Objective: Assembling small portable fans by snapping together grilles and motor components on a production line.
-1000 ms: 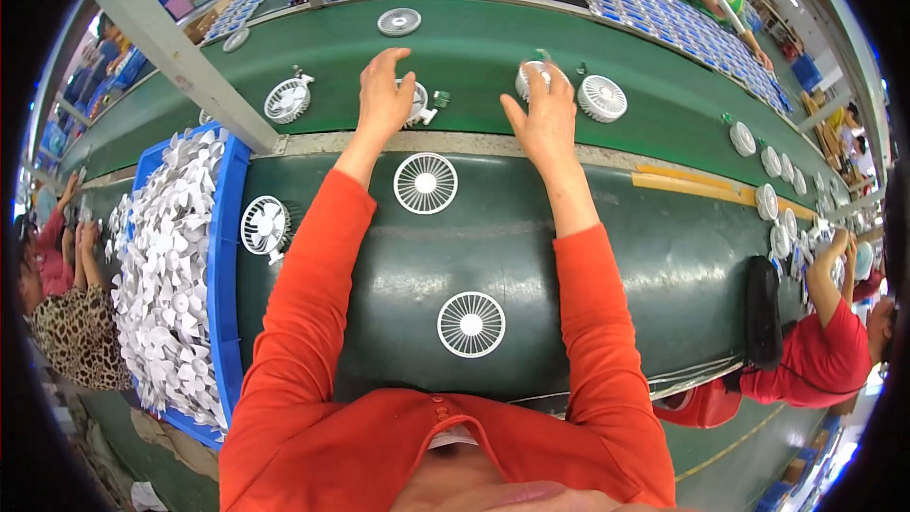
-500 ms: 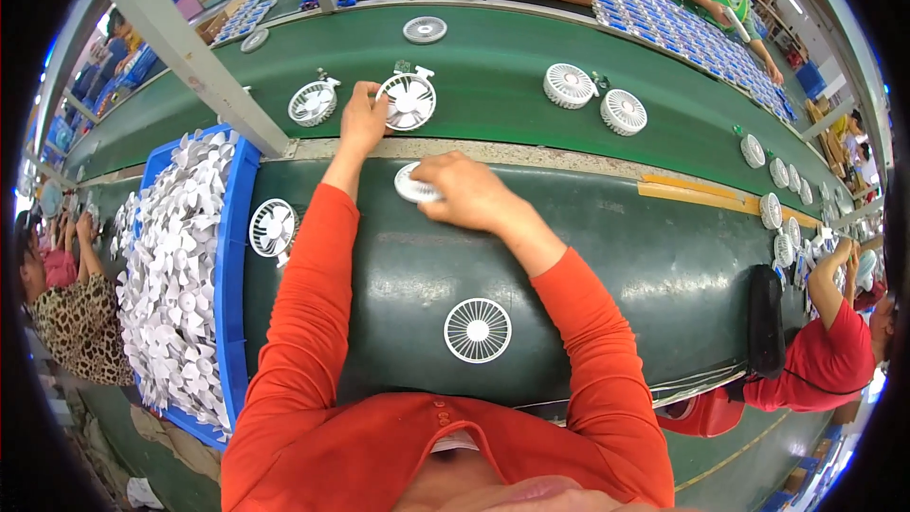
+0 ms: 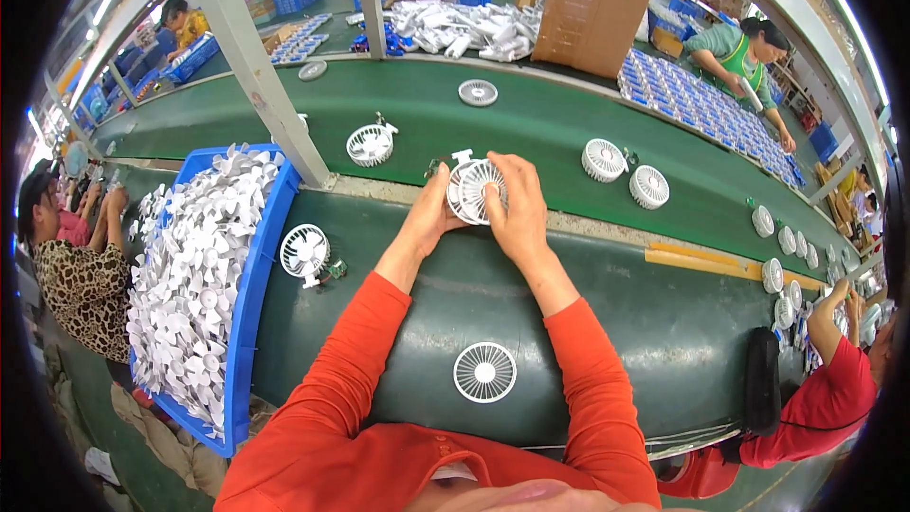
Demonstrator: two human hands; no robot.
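Over the seam between the work surface and the conveyor, my left hand [image 3: 428,220] grips the edge of a small white fan housing [image 3: 461,192]. My right hand [image 3: 519,209] holds a round slatted fan grille [image 3: 488,185] against the front of that housing, thumb on its face. The grille overlaps the housing; whether it is seated cannot be seen. A second white grille [image 3: 484,373] lies flat between my forearms. Left of my left arm rests an open fan housing [image 3: 304,254] with blades inside and a small green circuit board attached.
A blue bin [image 3: 245,322] heaped with white fan blades [image 3: 194,275] stands at left, beside a metal post [image 3: 251,66]. Fan heads [image 3: 603,160] and a loose grille [image 3: 478,92] lie on the green conveyor [image 3: 540,123]. Co-workers sit at both sides.
My right hand has carried the grille from the work surface up to the fan housing. My left hand has lifted the housing and brought it nearer. The view has shifted.
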